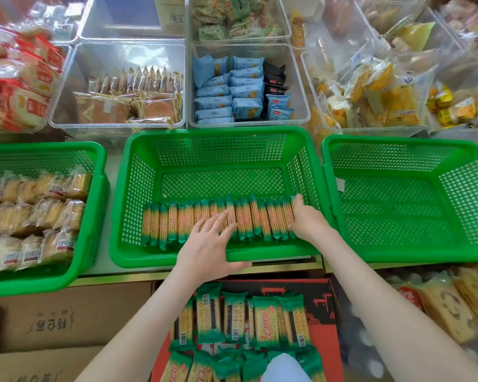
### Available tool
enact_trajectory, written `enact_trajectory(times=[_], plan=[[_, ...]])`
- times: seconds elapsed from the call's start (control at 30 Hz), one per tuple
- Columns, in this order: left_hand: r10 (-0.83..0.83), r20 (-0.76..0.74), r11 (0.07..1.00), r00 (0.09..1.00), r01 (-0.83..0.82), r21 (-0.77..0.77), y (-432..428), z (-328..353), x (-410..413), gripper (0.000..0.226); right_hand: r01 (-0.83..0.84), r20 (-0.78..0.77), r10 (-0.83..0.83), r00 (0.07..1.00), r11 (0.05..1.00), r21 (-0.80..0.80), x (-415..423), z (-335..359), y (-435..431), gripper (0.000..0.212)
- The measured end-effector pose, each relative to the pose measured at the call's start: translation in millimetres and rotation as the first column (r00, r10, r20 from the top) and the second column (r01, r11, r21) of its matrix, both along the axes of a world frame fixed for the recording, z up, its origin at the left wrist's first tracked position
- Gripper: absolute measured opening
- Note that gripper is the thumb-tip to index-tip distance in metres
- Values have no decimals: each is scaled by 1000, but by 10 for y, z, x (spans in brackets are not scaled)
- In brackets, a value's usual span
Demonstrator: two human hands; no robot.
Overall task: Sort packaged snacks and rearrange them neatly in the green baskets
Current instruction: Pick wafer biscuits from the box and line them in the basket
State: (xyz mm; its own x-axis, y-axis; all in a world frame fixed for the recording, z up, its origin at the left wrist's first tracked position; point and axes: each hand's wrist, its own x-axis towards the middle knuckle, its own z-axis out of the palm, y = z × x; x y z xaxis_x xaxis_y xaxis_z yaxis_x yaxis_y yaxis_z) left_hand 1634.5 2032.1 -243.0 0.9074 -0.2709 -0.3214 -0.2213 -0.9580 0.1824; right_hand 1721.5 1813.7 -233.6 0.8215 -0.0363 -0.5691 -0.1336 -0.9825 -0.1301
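Note:
The middle green basket (218, 139) holds one row of green-and-yellow cracker packs (174, 223) standing on edge along its near side. My left hand (209, 244) lies over the basket's front rim, its straight fingers resting on the packs near the row's middle. My right hand (305, 219) presses against the right end of the row, fingers on the last pack. More of the same cracker packs (262, 319) lie in an open red box (323, 307) below the shelf. The right green basket (409, 249) has nothing in it. The left green basket (89, 150) holds clear-wrapped biscuits (39, 213).
Clear bins stand behind the baskets with brown cakes (149, 103), blue packs (226, 89) and yellow snacks (375, 92). Cardboard boxes (66, 318) sit lower left. Bagged bread (453, 301) lies lower right.

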Motion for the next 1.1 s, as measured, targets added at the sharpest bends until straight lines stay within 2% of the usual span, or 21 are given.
enact_trajectory(times=[0.07,0.17,0.2,0.23,0.27,0.3,0.37,0.47,0.63,0.83,0.93,1.0,1.1], plan=[[-2,-24,993,1000,-1,-118,30,27,-11,96,60,31,-62,998,997,49,-30,69,2,77],[256,-67,872,964,-260,-416,222,112,-12,82,135,196,-148,969,988,78,-133,204,14,75],[351,10,851,936,-315,-420,350,106,-2,77,156,266,-174,948,984,89,-165,258,35,74],[411,144,868,900,-339,-363,508,75,5,71,169,333,-199,922,979,116,-179,302,72,73],[426,269,895,864,-359,-264,693,37,15,66,167,382,-217,898,973,159,-174,343,140,72],[433,333,902,838,-402,-159,884,11,27,63,154,399,-233,887,963,220,-144,372,242,70],[448,305,884,840,-467,-12,1213,-7,37,70,120,339,-257,905,918,377,-30,369,548,67],[496,179,857,850,-512,59,1437,-35,63,78,108,211,-254,944,840,532,163,225,1197,64],[515,165,856,841,-514,-48,1473,-80,72,74,65,142,-195,970,779,624,334,-56,2327,62],[530,139,847,836,-516,-126,1498,-132,86,74,-1,304,-218,928,811,585,339,-263,2965,50],[531,132,844,837,-508,-173,1507,-181,88,73,-105,336,-127,933,798,593,294,-353,3037,49],[526,145,845,838,-496,-200,1512,-207,83,72,-190,215,74,974,780,596,267,-438,3057,55],[529,148,841,835,-493,-225,1516,-227,83,72,-349,10,395,918,798,491,278,-511,2996,63]])
